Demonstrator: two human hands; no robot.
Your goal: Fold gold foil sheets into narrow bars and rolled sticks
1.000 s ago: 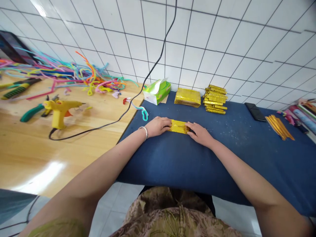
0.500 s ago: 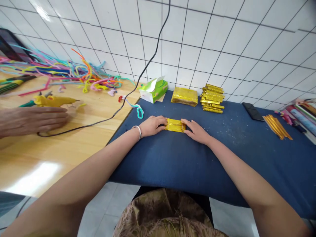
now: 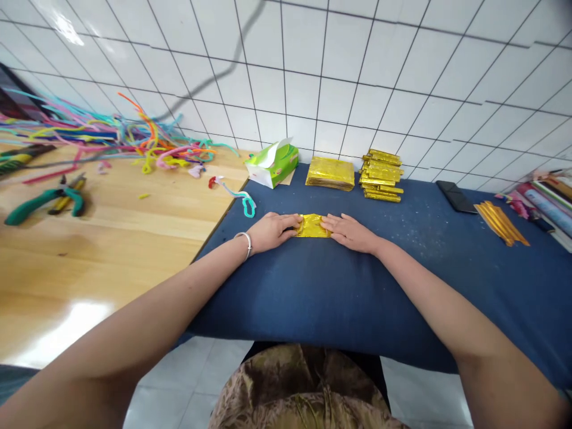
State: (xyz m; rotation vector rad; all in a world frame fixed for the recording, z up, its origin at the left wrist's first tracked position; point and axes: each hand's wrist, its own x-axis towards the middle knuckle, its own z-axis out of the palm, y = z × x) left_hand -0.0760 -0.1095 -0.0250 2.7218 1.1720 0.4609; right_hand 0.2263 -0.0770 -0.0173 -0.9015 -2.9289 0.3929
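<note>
A small shiny gold foil piece (image 3: 311, 226) lies flat on the dark blue cloth (image 3: 290, 286) in front of me. My left hand (image 3: 273, 231), with a silver bangle at the wrist, rests its fingertips on the foil's left end. On the right end lie the fingers of my right hand (image 3: 351, 232), held nearly flat. Behind the foil stands a neat stack of flat gold sheets (image 3: 331, 173), and beside it a pile of narrow rolled gold strips (image 3: 381, 176).
A green tissue box (image 3: 274, 164) stands behind my left hand. Pliers (image 3: 49, 199) and tangled pipe cleaners (image 3: 152, 140) lie on the wooden table (image 3: 134, 238). A phone (image 3: 456, 197) and orange-gold strips (image 3: 501, 223) are at the right.
My right hand has moved left and its fingers now lie flatter over the foil. The other person's hand and the yellow glue gun have left the wooden table, and the black cable has swung left.
</note>
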